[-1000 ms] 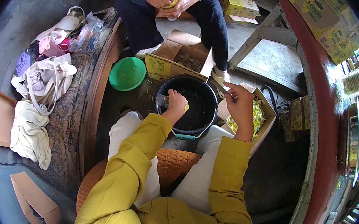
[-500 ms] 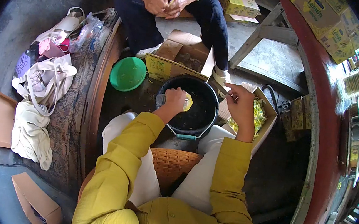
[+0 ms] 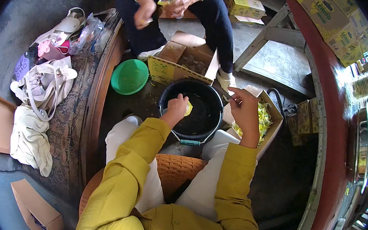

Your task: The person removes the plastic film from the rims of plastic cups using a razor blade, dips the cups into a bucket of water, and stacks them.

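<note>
My left hand (image 3: 177, 107) is closed round a small yellow-and-clear object (image 3: 188, 108) over the left part of a black bucket (image 3: 197, 133). The object looks like a small container with a yellow label, mostly covered by my fingers. To the right of the bucket, my right hand (image 3: 244, 107) pinches a thin knife-like tool (image 3: 222, 91) that points up and left. Below and beside that hand, an open carton (image 3: 275, 124) holds yellow-green strips.
A green basin (image 3: 129, 77) lies left of the bucket. Beyond it stands an open cardboard box (image 3: 166, 70), in front of a seated person whose hands (image 3: 173, 7) hold a clear ring-like piece. Bags (image 3: 49, 78) lie on the patterned bench at the left.
My left hand has turned and shifted slightly over the bucket with the small object. My right hand has barely moved. The other person's hands have come apart.
</note>
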Available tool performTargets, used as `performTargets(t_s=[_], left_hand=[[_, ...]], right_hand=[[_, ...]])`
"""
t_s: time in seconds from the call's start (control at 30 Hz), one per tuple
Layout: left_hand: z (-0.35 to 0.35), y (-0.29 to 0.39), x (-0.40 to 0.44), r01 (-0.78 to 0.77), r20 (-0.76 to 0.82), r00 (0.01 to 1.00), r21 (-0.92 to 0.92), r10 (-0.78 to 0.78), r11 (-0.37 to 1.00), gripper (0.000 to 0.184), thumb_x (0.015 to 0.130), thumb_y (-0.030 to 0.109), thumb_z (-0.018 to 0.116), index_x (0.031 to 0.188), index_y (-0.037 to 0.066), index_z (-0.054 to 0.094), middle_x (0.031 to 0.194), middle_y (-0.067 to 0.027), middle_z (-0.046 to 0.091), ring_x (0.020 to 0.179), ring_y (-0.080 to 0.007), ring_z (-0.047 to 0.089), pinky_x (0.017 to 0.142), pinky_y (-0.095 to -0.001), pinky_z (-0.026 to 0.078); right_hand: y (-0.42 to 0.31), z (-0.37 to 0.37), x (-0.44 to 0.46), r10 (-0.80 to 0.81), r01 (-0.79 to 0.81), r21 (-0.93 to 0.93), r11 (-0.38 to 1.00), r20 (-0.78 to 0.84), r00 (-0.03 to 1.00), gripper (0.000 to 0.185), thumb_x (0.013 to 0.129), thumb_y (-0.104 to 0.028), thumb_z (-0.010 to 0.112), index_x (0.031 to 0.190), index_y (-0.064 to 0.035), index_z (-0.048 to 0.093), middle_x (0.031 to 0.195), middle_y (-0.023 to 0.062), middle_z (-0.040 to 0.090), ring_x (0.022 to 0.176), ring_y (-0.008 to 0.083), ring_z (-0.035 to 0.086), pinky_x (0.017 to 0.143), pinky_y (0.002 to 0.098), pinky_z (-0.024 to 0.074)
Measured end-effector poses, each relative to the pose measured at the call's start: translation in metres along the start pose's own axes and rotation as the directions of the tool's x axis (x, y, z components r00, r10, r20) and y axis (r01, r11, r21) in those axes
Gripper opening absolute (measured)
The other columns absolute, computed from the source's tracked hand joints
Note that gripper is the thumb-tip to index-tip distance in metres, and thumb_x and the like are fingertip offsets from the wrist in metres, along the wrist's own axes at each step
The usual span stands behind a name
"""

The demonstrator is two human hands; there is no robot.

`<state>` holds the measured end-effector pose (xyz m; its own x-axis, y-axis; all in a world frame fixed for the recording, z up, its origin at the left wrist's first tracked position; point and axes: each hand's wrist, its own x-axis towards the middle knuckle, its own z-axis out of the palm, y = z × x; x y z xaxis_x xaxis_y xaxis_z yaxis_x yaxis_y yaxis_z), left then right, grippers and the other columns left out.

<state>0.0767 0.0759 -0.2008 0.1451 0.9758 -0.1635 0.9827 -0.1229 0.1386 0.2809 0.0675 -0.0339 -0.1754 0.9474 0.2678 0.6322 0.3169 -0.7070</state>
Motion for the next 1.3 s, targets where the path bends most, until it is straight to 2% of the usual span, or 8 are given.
performTargets(t_s=[0.1, 0.23, 0.73, 0.97, 1.03, 1.13, 1.23, 1.3], left_hand=[[0.002, 0.008, 0.008, 0.14, 0.534, 0.804, 0.258, -0.262, 0.956, 0.051, 0.059, 0.019, 0.077, 0.101, 0.007, 0.051, 0.096, -0.014, 0.052, 0.085, -0.0314, 0.061, 0.067, -0.039, 0.051], [-0.01, 0.004, -0.006, -0.033, 0.085, 0.996, 0.054, 0.028, 0.998, 0.035, 0.074, 0.019, 0.062, 0.107, 0.008, 0.06, 0.113, -0.0121, 0.054, 0.094, -0.0273, 0.06, 0.069, -0.0441, 0.051], [-0.01, 0.017, -0.001, 0.001, 0.533, 0.838, 0.217, -0.119, 0.976, 0.026, 0.073, 0.018, 0.061, 0.096, 0.007, 0.066, 0.099, -0.0135, 0.062, 0.086, -0.027, 0.063, 0.066, -0.0464, 0.051], [0.017, 0.01, -0.009, -0.014, -0.111, 0.994, -0.045, 0.009, 0.999, 0.017, 0.074, 0.019, 0.061, 0.089, 0.012, 0.061, 0.088, -0.011, 0.059, 0.081, -0.0279, 0.063, 0.063, -0.0385, 0.05], [-0.001, 0.016, -0.003, -0.061, -0.061, 0.997, -0.074, 0.057, 0.995, 0.05, 0.06, 0.014, 0.075, 0.102, 0.008, 0.05, 0.098, -0.0126, 0.052, 0.082, -0.0303, 0.06, 0.066, -0.0403, 0.05], [-0.013, 0.023, -0.008, -0.131, -0.151, 0.98, -0.012, 0.128, 0.991, 0.017, 0.076, 0.018, 0.059, 0.091, 0.011, 0.058, 0.088, -0.0105, 0.057, 0.083, -0.0279, 0.062, 0.063, -0.0398, 0.049], [0.019, 0.016, 0.001, 0.076, 0.461, 0.876, 0.155, -0.14, 0.985, 0.021, 0.076, 0.018, 0.059, 0.094, 0.009, 0.055, 0.093, -0.0095, 0.056, 0.086, -0.0289, 0.061, 0.065, -0.0393, 0.049], [0.059, 0.01, 0.007, 0.072, 0.197, 0.979, -0.084, -0.054, 0.994, 0.022, 0.075, 0.017, 0.058, 0.094, 0.006, 0.059, 0.097, -0.0121, 0.058, 0.087, -0.0301, 0.061, 0.068, -0.0394, 0.05]], right_hand=[[-0.003, 0.0, 0.001, 0.012, -0.012, 0.001, 1.0, 0.008, 1.0, 0.033, 0.066, 0.005, 0.059, 0.097, -0.0053, 0.064, 0.074, 0.0139, 0.059, 0.064, 0.0258, 0.057, 0.062, 0.0328, 0.0468], [-0.007, -0.001, 0.0, 0.003, -0.003, -0.005, 1.0, 0.012, 1.0, 0.033, 0.067, 0.005, 0.059, 0.097, -0.005, 0.064, 0.074, 0.0138, 0.059, 0.064, 0.0254, 0.058, 0.062, 0.0328, 0.0467], [-0.006, -0.001, 0.001, 0.007, -0.007, -0.013, 1.0, 0.005, 1.0, 0.033, 0.067, 0.005, 0.059, 0.098, -0.006, 0.064, 0.076, 0.0137, 0.06, 0.063, 0.0247, 0.058, 0.062, 0.0319, 0.047], [-0.005, 0.0, 0.0, -0.023, 0.023, -0.002, 1.0, -0.002, 1.0, 0.033, 0.067, 0.005, 0.058, 0.098, -0.0054, 0.064, 0.075, 0.0146, 0.06, 0.064, 0.0255, 0.058, 0.062, 0.0321, 0.047], [-0.007, -0.001, 0.001, -0.007, 0.007, -0.007, 1.0, 0.003, 1.0, 0.033, 0.067, 0.006, 0.058, 0.098, -0.0053, 0.064, 0.075, 0.0143, 0.06, 0.063, 0.025, 0.058, 0.062, 0.0319, 0.0469], [-0.008, -0.001, 0.0, 0.018, -0.018, 0.014, 1.0, -0.002, 1.0, 0.033, 0.067, 0.006, 0.058, 0.098, -0.0051, 0.064, 0.074, 0.0138, 0.059, 0.063, 0.0241, 0.058, 0.061, 0.0316, 0.0467], [-0.008, -0.001, 0.002, 0.013, -0.013, 0.008, 1.0, -0.002, 1.0, 0.033, 0.067, 0.006, 0.059, 0.098, -0.0049, 0.064, 0.074, 0.0135, 0.059, 0.062, 0.0233, 0.057, 0.061, 0.0312, 0.0466], [-0.008, -0.001, 0.0, 0.01, -0.01, 0.002, 1.0, 0.002, 1.0, 0.033, 0.067, 0.006, 0.059, 0.098, -0.0047, 0.064, 0.074, 0.0134, 0.059, 0.062, 0.0233, 0.057, 0.06, 0.0311, 0.0466]])
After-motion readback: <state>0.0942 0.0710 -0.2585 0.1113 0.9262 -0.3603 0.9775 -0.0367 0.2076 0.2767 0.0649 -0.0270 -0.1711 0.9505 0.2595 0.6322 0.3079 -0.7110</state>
